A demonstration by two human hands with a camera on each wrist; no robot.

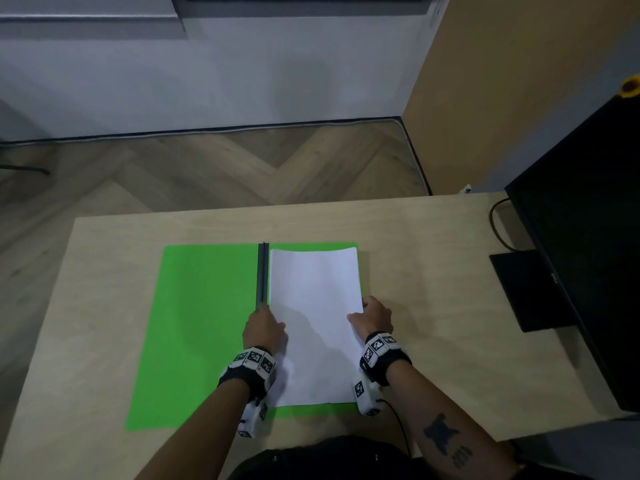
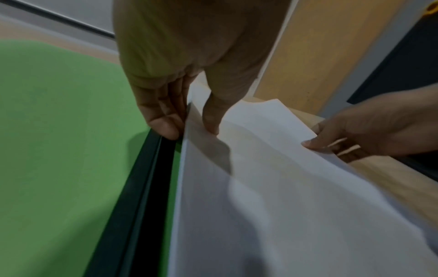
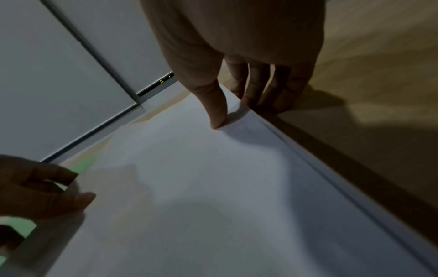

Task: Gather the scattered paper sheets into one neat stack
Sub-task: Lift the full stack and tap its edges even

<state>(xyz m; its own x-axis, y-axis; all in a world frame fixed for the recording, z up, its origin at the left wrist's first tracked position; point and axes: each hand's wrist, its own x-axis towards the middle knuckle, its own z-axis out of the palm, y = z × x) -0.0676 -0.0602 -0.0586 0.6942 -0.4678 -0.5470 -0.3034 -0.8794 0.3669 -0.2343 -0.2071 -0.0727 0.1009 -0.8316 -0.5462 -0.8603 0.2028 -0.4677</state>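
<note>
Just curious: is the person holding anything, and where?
Yes: the white paper stack, left hand at its left edge, right hand at its right edge.

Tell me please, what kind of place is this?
Probably a home or small office room: a light wooden desk holding a dark monitor and an open green folder with paper, over herringbone wood flooring.

Green folder lay open on light wood table, black spine bar down its middle. Black monitor stood at 3 o'clock, cable looping behind it. Herringbone floor and grey wall at 12 o'clock.
</note>
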